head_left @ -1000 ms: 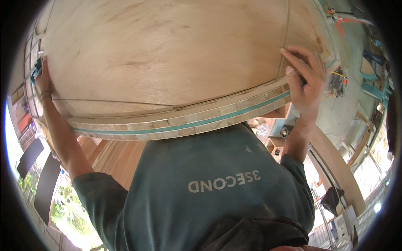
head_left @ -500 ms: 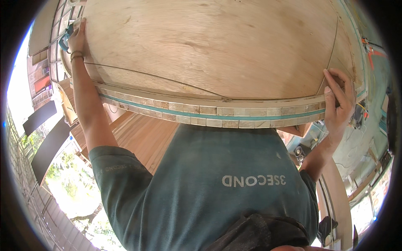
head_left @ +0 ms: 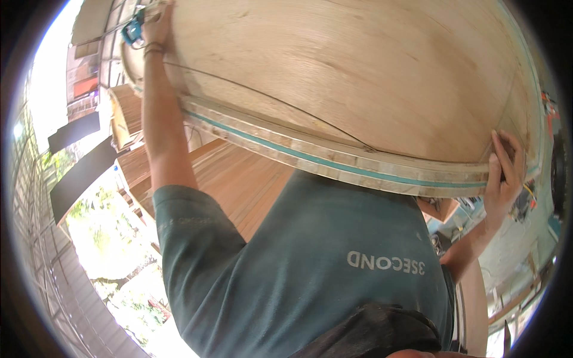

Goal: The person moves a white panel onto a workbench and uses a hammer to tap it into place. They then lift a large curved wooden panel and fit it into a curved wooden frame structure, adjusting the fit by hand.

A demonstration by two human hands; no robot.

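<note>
A large pale plywood panel [head_left: 334, 77] with a rounded rim lies in front of me, its near edge by my shirt. The layered rim [head_left: 310, 156] is made of small wood blocks with a teal stripe through it. My left hand [head_left: 156, 24] grips the panel's far left edge; its fingertips are partly cut off by the frame. Beside that hand is a teal tool [head_left: 132, 28], its kind unclear. At the near right corner my right hand [head_left: 504, 170] is closed over the rim, with its thumb outside and fingers reaching onto the panel. A thin dark line [head_left: 268, 95] runs across the plywood.
Under the panel, to the left, is a slatted wooden surface [head_left: 239, 179]. Wooden boxes or drawers [head_left: 126, 116] stand at the left. Tools and cables [head_left: 528, 197] lie on the floor to the right. A wire-like lattice [head_left: 36, 238] borders the far left.
The view has turned, so the panel now slants down to the right. Both hands appear further right in the picture but keep their places on the panel.
</note>
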